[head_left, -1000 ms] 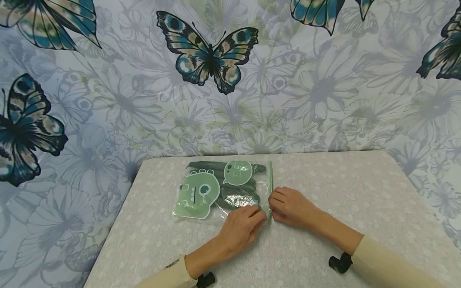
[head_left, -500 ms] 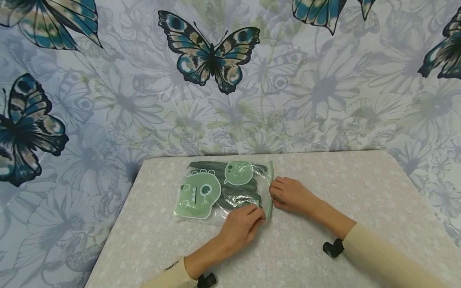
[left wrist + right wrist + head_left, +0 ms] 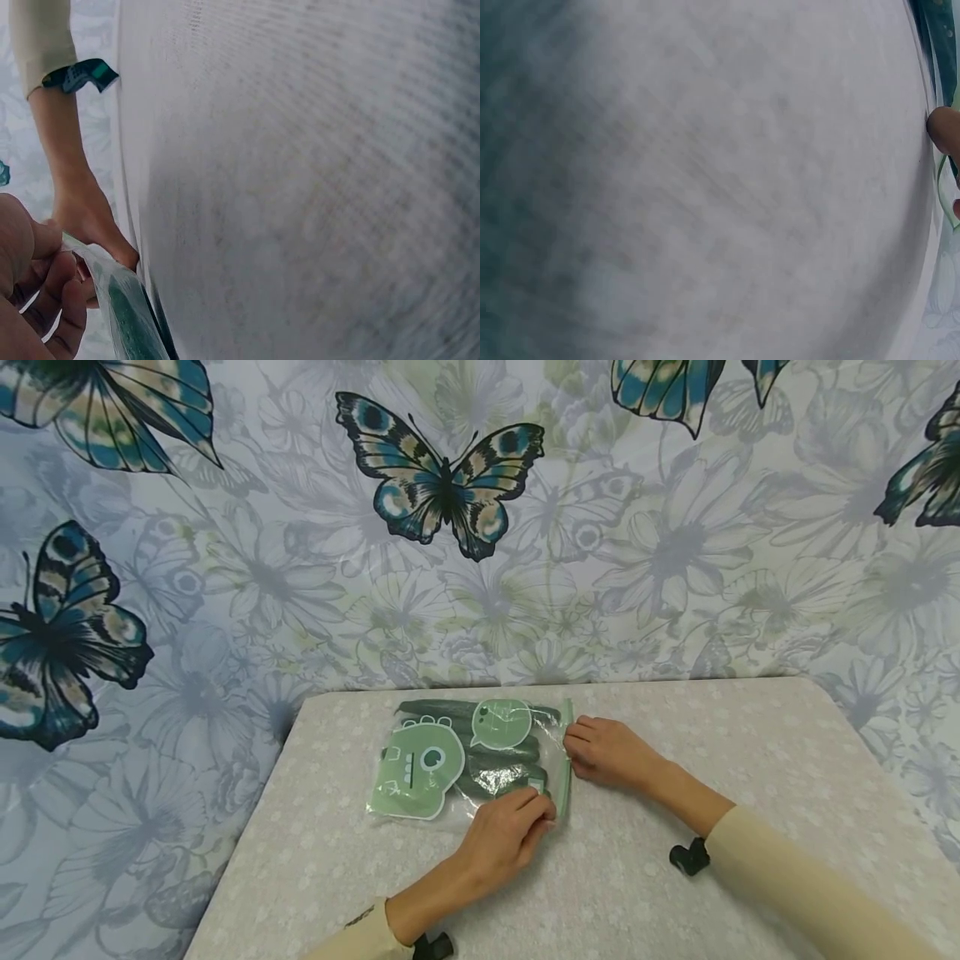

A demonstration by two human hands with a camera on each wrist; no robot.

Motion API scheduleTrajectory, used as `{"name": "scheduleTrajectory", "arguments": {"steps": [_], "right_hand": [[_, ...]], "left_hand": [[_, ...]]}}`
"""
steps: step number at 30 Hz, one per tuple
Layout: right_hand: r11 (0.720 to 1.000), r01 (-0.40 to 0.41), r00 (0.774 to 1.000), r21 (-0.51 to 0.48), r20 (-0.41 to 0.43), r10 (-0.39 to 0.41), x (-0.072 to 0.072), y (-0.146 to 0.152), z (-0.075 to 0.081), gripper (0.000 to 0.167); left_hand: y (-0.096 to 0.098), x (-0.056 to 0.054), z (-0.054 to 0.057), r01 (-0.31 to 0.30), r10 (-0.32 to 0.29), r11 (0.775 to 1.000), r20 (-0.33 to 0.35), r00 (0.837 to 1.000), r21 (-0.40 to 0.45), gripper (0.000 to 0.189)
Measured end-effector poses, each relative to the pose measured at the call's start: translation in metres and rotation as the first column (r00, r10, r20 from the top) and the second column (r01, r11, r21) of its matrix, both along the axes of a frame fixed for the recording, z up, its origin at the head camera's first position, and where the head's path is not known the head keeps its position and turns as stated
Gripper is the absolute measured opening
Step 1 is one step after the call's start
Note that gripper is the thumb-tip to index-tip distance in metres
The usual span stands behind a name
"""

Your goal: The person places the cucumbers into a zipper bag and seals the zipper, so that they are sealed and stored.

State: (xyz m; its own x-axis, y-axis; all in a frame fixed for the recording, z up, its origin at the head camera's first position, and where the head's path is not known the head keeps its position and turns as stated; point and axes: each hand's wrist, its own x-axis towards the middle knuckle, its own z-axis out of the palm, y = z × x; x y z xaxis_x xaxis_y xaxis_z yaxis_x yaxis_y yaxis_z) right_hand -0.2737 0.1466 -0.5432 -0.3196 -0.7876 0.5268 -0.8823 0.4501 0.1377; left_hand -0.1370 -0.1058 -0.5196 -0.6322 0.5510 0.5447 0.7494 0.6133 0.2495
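Observation:
A clear plastic zip bag [image 3: 420, 768] with a green cartoon dinosaur and speech bubble printed on it lies flat on the table. Dark green long items [image 3: 495, 768] show through its film; their kind is unclear. My left hand [image 3: 502, 835] pinches the bag's near right corner. In the left wrist view, thumb and fingers [image 3: 46, 238] hold the lifted end of its edge. Along the bag's right side runs a green zip strip [image 3: 565, 789]. My right hand [image 3: 611, 752] pinches that strip towards its far end, with curled fingers. Only a fingertip [image 3: 945, 129] shows in the right wrist view.
The table [image 3: 712, 735] wears a pale patterned cloth. Its far edge meets a wall covering [image 3: 675, 568] printed with butterflies and flowers. A black wrist camera [image 3: 690, 857] hangs under the right sleeve, another [image 3: 433, 946] under the left.
My right hand has moved away from me along the green strip, from near the left hand towards the far end. My left hand stays at the near corner.

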Motion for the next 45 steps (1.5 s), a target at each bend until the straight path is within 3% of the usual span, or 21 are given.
{"name": "scheduleTrajectory", "arguments": {"steps": [9, 17, 24, 37, 45], "right_hand": [[1.000, -0.002, 1.000, -0.004, -0.005, 0.002, -0.008, -0.003, -0.004, 0.025], [0.989, 0.132, 0.989, -0.073, 0.079, -0.127, -0.022, 0.003, -0.004, 0.018], [0.979, 0.164, 0.981, -0.121, 0.126, -0.149, -0.031, 0.007, -0.003, 0.020], [0.968, 0.239, 0.955, -0.077, 0.198, -0.220, -0.050, 0.005, -0.006, 0.018], [0.951, 0.297, 0.938, -0.084, 0.210, -0.275, -0.064, 0.005, -0.006, 0.015]], "left_hand": [[-0.002, 0.000, 0.001, -0.005, 0.005, 1.000, 0.005, 1.000, 0.019, 0.018], [-0.002, 0.000, 0.001, 0.025, -0.025, 1.000, 0.000, 1.000, 0.011, 0.015], [-0.002, 0.000, 0.001, 0.023, -0.023, 1.000, -0.008, 1.000, 0.017, 0.016], [0.000, 0.003, 0.000, 0.037, -0.037, 0.999, -0.009, 0.999, -0.001, 0.015], [0.000, 0.003, -0.001, 0.038, -0.038, 0.999, 0.045, 0.998, -0.001, 0.014]]}}
